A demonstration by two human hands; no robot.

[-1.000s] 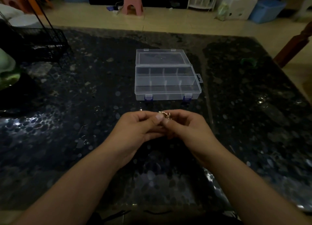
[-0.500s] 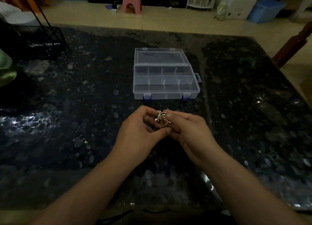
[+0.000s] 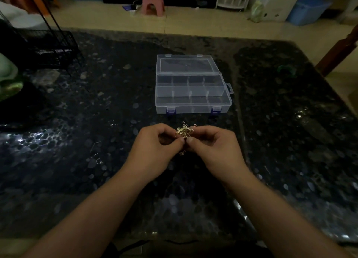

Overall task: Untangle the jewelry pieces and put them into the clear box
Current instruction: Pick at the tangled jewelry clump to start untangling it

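A small gold tangle of jewelry (image 3: 183, 132) is held above the dark speckled table, just in front of the clear box. My left hand (image 3: 155, 151) and my right hand (image 3: 215, 149) both pinch it between thumb and fingers, thumbs nearly touching. A short bit of chain hangs below the thumbs. The clear box (image 3: 193, 107) lies open, lid flat behind it, with several divided compartments that look empty. Its blue clasps face me.
A black wire rack (image 3: 48, 48) stands at the table's back left, with a pale green object (image 3: 7, 77) at the left edge. A small green thing (image 3: 285, 70) lies at the back right. Thin wire pieces (image 3: 98, 160) lie left of my hands.
My hands have drawn slightly apart and the gold tangle now sits raised and exposed between the fingertips, where a second ago it was mostly hidden by them.
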